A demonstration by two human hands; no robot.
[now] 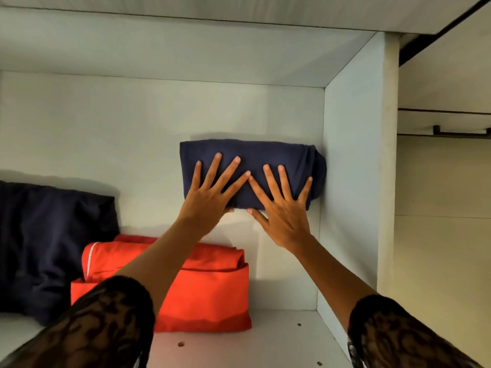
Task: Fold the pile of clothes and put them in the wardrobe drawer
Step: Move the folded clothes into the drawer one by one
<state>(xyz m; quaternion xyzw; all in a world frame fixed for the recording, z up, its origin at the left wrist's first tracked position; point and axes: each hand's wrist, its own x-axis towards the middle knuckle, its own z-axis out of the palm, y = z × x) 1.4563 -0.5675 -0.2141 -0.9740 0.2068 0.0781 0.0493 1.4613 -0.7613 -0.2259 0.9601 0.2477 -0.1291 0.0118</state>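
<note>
i look into a pale wardrobe compartment (132, 123), its side panel (353, 160) on my right; beyond it, cream panels (446, 181) and a dark bar (462, 133).

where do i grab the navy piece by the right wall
Take the navy piece by its near long edge, from the front: its right end sits against the side wall. Fingers under, thumbs on top, should keep the folds together.

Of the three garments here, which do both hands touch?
The navy garment beside the right wall; the red garment and left navy garment lie untouched.
</note>
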